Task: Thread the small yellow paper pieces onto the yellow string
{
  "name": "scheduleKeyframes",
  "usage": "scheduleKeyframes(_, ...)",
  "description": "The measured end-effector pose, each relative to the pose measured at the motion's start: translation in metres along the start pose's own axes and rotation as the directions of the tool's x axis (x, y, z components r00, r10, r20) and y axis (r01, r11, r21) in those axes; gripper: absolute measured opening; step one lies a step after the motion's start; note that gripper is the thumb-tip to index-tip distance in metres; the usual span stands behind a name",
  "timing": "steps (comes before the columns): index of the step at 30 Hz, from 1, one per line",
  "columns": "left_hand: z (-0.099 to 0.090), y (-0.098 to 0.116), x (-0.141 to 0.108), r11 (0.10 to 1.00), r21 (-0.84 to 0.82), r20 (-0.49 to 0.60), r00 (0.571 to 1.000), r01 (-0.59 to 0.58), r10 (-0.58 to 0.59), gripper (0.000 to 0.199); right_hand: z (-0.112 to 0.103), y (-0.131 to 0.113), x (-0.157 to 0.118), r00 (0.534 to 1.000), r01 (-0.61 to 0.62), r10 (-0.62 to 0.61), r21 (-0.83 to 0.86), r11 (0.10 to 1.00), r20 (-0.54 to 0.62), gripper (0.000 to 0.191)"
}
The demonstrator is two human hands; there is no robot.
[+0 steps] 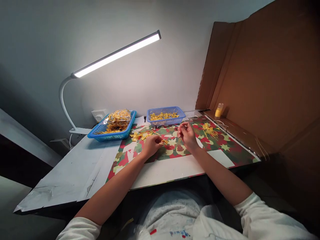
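Observation:
Over the patterned sheet, my left hand pinches a small yellow ribbon piece between thumb and fingertips. My right hand is raised a little to the right of it, its fingers pressed together. Whatever sits in that pinch, perhaps a thin thread, is too fine to make out. Behind my left hand lie several yellow ribbon bows. A few tiny shiny bits rest in front of the blue-violet basket. To the right of my right hand is a loose heap of yellow cords.
A blue basket at the left holds a clear bag of yellow pieces. Yellow corded pieces fill the other basket. A lit lamp arches above. Cardboard walls the right side, near a small yellow-filled container.

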State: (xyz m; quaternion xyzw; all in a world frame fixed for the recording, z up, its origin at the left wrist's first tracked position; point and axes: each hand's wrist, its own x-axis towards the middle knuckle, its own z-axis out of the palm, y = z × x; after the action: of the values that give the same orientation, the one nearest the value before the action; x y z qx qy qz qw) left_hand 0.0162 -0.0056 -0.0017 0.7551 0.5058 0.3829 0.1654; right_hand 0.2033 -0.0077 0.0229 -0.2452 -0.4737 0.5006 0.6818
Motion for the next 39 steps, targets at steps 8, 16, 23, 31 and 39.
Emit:
scheduleKeyframes(8,-0.006,-0.017,0.006,0.998,-0.053,-0.02,0.999,0.027,-0.028,0.006,-0.047,-0.077,0.043,0.917,0.348,-0.354,-0.069,0.935,-0.184,0.034)
scheduleKeyframes(16,-0.008,-0.013,0.005,0.981,-0.158,0.042,0.994,0.108,-0.103,0.008,-0.086,-0.124,0.06,0.811,0.48,-0.519,-0.2,0.854,-0.268,0.029)
scheduleKeyframes(23,-0.01,-0.013,0.005,0.968,-0.17,0.1,0.98,0.187,-0.172,0.011,-0.076,-0.12,0.065,0.801,0.506,-0.54,-0.191,0.841,-0.257,0.027)
scheduleKeyframes(31,-0.017,-0.033,0.013,0.994,0.11,0.016,1.0,-0.028,0.026,0.011,-0.048,-0.119,0.065,0.885,0.433,-0.45,-0.147,0.889,-0.119,0.029)
scheduleKeyframes(39,-0.036,-0.021,0.02,0.997,0.015,-0.175,0.982,-0.07,0.072,0.037,0.008,-0.11,0.066,0.927,0.375,-0.366,-0.157,0.913,0.086,0.025)
